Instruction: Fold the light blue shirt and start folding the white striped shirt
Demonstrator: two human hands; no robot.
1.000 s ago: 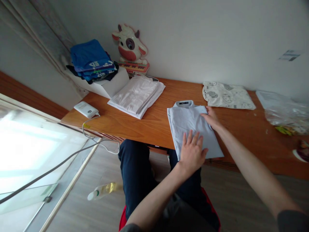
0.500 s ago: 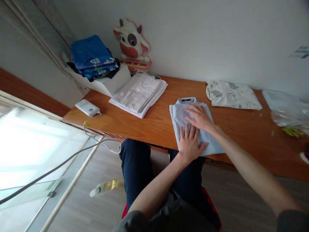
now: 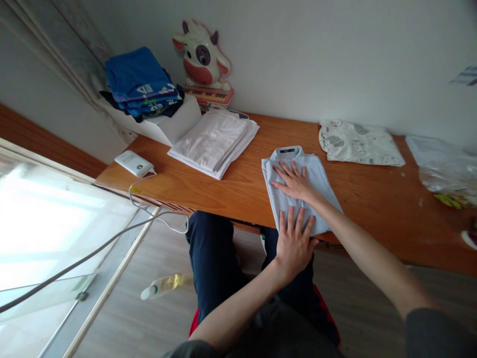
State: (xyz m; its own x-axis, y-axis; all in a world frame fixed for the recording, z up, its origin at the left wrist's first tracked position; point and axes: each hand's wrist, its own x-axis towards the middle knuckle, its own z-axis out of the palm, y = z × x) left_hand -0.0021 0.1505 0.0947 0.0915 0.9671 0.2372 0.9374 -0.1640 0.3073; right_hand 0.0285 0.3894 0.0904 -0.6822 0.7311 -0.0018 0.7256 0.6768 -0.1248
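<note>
A light blue shirt [image 3: 320, 174] lies folded on the wooden table, its collar and dark label toward the wall. Flat on its upper part rests my right hand [image 3: 296, 183], fingers spread. My left hand [image 3: 296, 241] is nearer to me, its spread fingertips on the shirt's lower edge and its palm beyond the table's front edge. Neither hand grips the cloth. Part of the shirt is hidden under both hands.
Left on the table [image 3: 179, 189] lie folded white cloths [image 3: 214, 139], a white device [image 3: 134, 163] with a cable, and blue clothes [image 3: 137, 77] on a white box. A cow toy [image 3: 203, 59] stands behind. A patterned garment [image 3: 359, 144] and plastic bags [image 3: 447, 171] are at right.
My left hand has slid toward me, down to the shirt's lower edge. My right hand has shifted slightly left and toward me, showing more of the shirt's upper right side.
</note>
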